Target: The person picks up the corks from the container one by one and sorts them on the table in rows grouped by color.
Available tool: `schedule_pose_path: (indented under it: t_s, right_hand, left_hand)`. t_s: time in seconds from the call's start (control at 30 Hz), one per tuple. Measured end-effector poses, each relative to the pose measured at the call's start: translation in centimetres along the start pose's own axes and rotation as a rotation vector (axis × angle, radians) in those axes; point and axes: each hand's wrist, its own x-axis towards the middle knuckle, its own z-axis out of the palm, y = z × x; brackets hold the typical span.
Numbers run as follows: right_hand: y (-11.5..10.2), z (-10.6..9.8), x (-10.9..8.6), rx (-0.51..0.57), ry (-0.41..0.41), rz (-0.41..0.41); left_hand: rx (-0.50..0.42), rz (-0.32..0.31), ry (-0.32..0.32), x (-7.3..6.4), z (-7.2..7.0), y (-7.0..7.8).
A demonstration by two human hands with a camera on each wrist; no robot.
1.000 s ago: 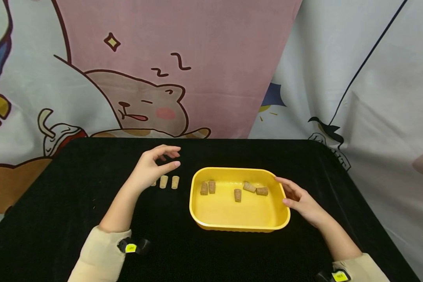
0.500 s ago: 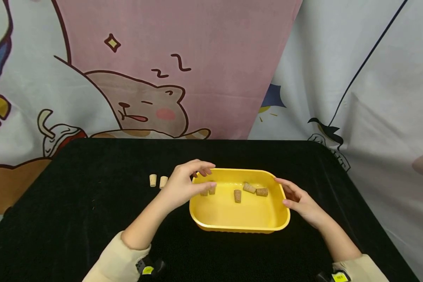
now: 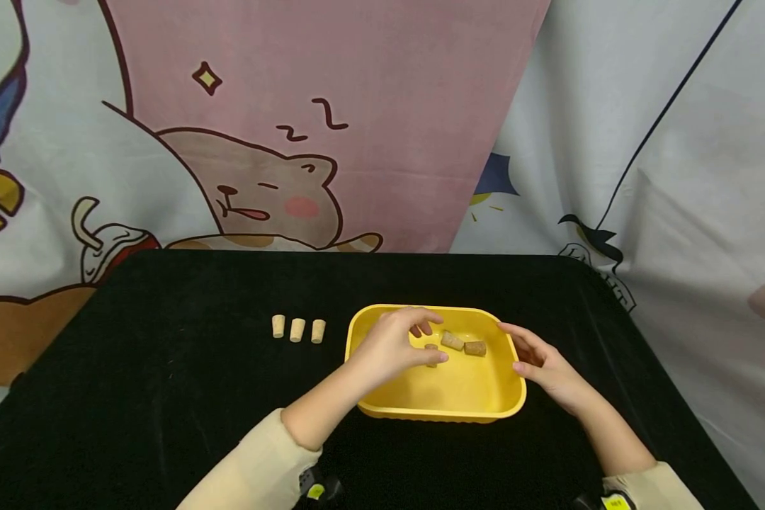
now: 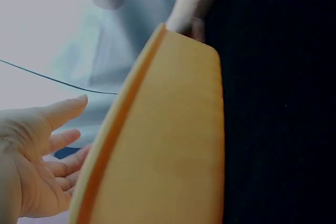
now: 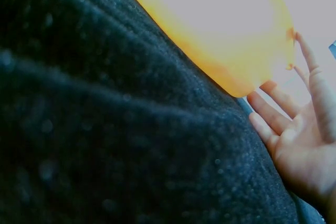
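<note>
My left hand (image 3: 392,345) hovers over the yellow plastic tub (image 3: 443,412), thumb and fingers apart with nothing between them. Around its fingertips in the head view lie a cork (image 3: 452,340), another cork (image 3: 474,348) and one partly covered by the thumb; the tub's left inside is hidden behind the hand. In the left wrist view the left hand (image 4: 39,156) shows loosely spread beyond the tub's outer wall (image 4: 173,129). At the tub's right end, my right hand (image 3: 545,363) rests relaxed fingers and thumb against the rim and wall.
Left of the tub, three paler tapered corks stand in a row, the middle cork (image 3: 297,330) among them. Black cloth (image 3: 166,397) covers the table. Behind the table's far edge hangs a printed curtain (image 3: 389,142).
My left hand has moved right from above the pale corks to over the tub, uncovering those corks and covering the ones at the tub's left. The right hand has stayed at the rim.
</note>
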Motion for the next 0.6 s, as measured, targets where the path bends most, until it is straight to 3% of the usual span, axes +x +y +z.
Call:
schedule_pose_path:
  t_s: [0.2,0.47,0.6]
  right_hand:
    - [-0.3,0.1,0.0,-0.012,0.013,0.014]
    - [0.1,-0.1,-0.1,0.01,-0.014,-0.015]
    - [0.1,-0.2,-0.1,0.007,-0.019,-0.024]
  left_hand:
    - [0.044,-0.064,-0.078,1.8,1.0,-0.5]
    - [0.06,-0.049,-0.22,3.8,1.5,-1.8]
    - [0.043,-0.051,-0.26,4.5,2.1,-2.4]
